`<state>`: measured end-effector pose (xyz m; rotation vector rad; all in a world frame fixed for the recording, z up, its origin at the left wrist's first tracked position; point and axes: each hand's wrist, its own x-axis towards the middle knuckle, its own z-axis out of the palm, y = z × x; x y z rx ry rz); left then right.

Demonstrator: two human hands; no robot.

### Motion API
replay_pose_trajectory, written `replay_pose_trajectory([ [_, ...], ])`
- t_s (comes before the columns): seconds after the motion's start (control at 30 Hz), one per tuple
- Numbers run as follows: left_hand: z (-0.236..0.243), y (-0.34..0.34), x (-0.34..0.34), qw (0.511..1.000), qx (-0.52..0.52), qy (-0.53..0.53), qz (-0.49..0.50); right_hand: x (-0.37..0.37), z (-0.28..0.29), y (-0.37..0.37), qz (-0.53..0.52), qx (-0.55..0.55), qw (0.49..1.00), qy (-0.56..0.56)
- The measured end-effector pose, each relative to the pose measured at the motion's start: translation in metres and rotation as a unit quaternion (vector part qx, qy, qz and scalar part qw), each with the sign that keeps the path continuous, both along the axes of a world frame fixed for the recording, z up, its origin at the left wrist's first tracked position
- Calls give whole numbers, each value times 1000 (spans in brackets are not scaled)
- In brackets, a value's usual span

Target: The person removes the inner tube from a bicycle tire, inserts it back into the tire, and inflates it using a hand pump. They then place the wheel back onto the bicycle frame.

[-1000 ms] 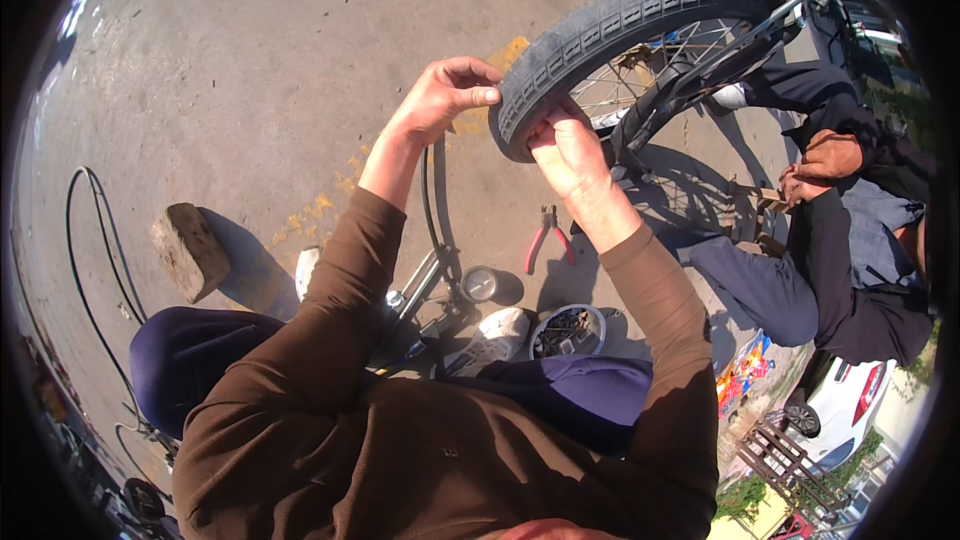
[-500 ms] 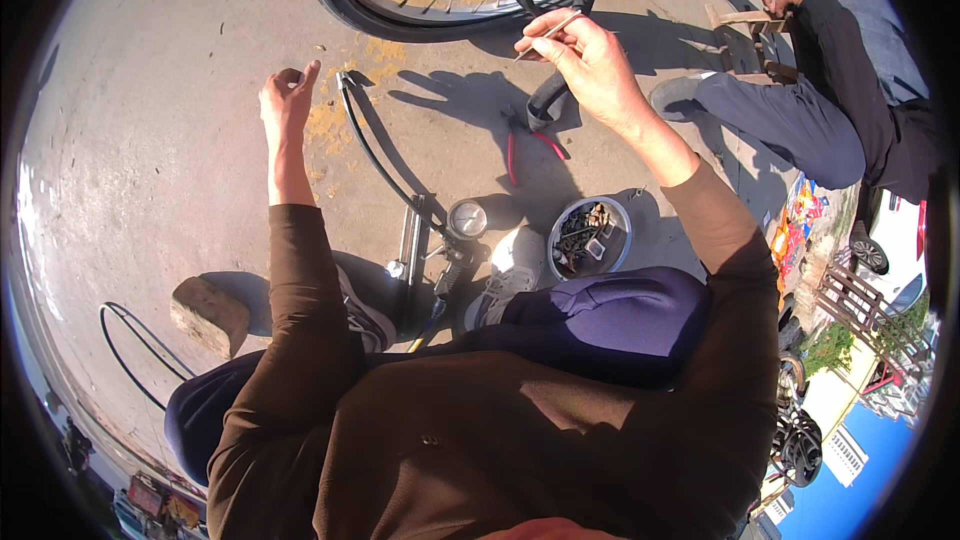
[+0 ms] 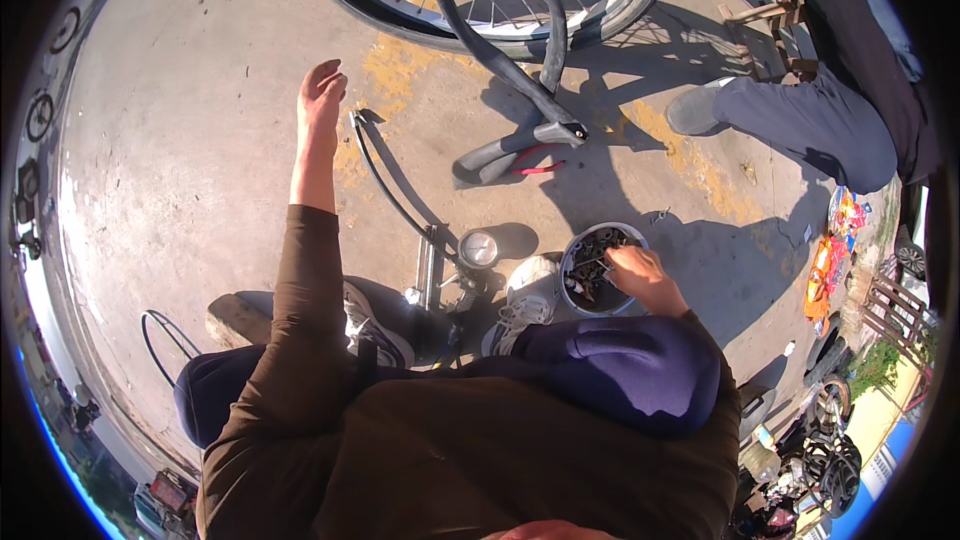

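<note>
Over the bowl [image 3: 569, 289] of small dark metal parts, my right hand [image 3: 640, 275] is closed with its fingers pinched. A thin light rod [image 3: 598, 262] pokes out from the fingertips among the parts. My left hand [image 3: 321, 105] hangs above the ground with fingers loosely apart, holding nothing, near the end of the pump hose [image 3: 375, 162]. A black inner tube [image 3: 482, 46] trails from the bicycle wheel [image 3: 400, 32] toward me. Its lower folds lie over the red-handled pliers [image 3: 540, 169], partly hiding them.
Between my shoes stands a foot pump [image 3: 425, 270] with a round gauge [image 3: 479, 249]. A wooden block [image 3: 236, 320] and a thin black loop [image 3: 150, 340] lie left of my knee. At right, another person's shoe [image 3: 695, 110] rests near a small wooden stool [image 3: 760, 15].
My right hand has dropped from beside the wheel to the bowl, carrying the thin rod. My left hand has shifted slightly right, its fingers looser. More of the wheel and tube shows.
</note>
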<state>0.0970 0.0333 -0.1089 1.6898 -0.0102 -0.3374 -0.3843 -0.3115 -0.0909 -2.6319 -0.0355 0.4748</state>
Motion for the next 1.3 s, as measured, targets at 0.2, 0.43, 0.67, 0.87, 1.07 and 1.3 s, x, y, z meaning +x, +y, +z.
replay_pose_trajectory([
  [0.2, 40, -55, 21, 991, -118, 46, -46, 129, 51, 17, -84, -16, 996, 20],
  [0.43, 8, -119, -6, 952, -149, 228, -142, 238, -38, 5, -508, 299, 808, -25],
  [0.67, -32, -158, -41, 899, -192, 359, -161, 231, -57, 27, -373, 582, 720, 62],
  [0.87, -8, -125, -43, 886, -154, 392, -195, 240, -12, 64, -394, 588, 698, 104],
  [1.07, 140, -79, -67, 865, -184, 298, -360, 293, -37, 70, -404, 626, 659, 100],
  [1.3, 229, -45, -26, 853, 237, -320, -337, 301, -34, 88, -433, 713, 549, 52],
])
